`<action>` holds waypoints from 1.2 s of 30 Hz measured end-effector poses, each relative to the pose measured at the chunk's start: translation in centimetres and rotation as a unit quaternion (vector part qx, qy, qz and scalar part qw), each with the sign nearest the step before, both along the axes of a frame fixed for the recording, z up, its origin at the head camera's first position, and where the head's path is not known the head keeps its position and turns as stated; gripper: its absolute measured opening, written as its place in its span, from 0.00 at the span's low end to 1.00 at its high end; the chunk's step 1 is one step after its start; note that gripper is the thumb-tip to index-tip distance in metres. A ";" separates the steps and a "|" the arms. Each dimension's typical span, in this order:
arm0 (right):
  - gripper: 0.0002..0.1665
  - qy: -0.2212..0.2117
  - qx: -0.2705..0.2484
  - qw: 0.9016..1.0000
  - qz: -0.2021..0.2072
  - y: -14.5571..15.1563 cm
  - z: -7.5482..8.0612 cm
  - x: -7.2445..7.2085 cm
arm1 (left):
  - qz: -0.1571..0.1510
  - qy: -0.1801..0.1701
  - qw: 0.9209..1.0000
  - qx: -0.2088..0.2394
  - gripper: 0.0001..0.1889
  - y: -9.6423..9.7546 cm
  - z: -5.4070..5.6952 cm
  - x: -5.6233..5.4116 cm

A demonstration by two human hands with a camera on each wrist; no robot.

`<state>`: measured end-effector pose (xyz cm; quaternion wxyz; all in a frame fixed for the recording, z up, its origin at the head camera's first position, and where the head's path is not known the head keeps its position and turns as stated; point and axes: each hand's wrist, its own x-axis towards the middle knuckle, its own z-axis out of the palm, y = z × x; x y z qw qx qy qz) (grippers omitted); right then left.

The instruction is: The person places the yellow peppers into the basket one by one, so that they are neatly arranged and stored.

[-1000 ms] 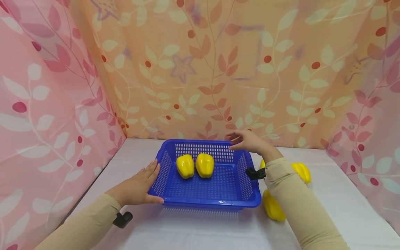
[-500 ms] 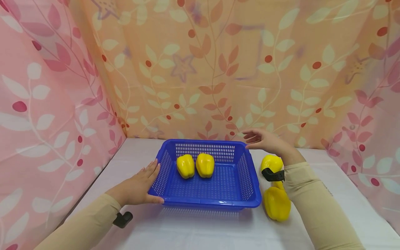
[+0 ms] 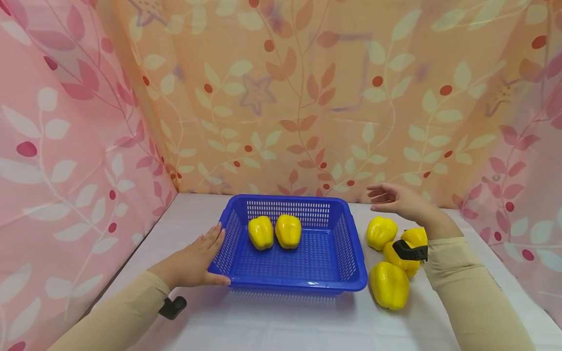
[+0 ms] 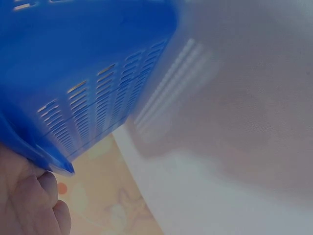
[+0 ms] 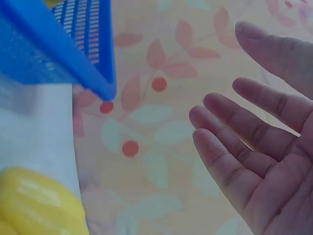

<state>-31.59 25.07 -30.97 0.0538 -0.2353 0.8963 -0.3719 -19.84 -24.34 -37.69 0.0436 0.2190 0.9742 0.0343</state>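
Observation:
In the head view, a blue plastic basket [image 3: 298,283] stands on the white table with two yellow bell peppers [image 3: 261,233] [image 3: 288,231] inside, towards the back left. My left hand [image 3: 191,258] rests against its left rim, fingers extended along the side and thumb at the front corner. The left wrist view shows those fingers [image 4: 34,196] at the rim, beside the slotted wall. My right hand [image 3: 401,201] is raised behind the loose peppers to the right of the basket. Its fingers are relaxed and apart in the right wrist view, the palm holding nothing.
Several yellow bell peppers lie clustered right of the basket: one at the back [image 3: 381,233], one in front [image 3: 389,285], others partly behind the right wrist's black camera [image 3: 410,250]. Floral cloth [image 3: 298,146] hangs behind the table and along both sides.
My right hand has moved right, from over the basket's back right corner to beyond it, uncovering the loose peppers. The left hand, the basket and the peppers have stayed put.

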 end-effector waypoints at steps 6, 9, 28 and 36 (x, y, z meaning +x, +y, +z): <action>0.35 0.002 0.007 1.000 -0.012 2.2 0.1 1.0 | -0.003 -0.003 1.000 0.009 0.61 0.1 0.2 0.1; 0.35 0.006 0.015 1.000 -0.019 3.4 0.0 1.5 | 0.000 -0.005 1.000 0.008 0.62 0.1 0.1 0.2; 0.35 -0.014 0.058 0.997 -0.054 9.4 -3.1 2.3 | 0.001 -0.007 1.000 0.005 0.62 0.1 0.2 0.1; 0.35 -0.016 0.053 0.997 -0.056 11.2 -4.5 2.2 | -0.003 -0.002 1.000 0.006 0.62 0.1 0.2 0.1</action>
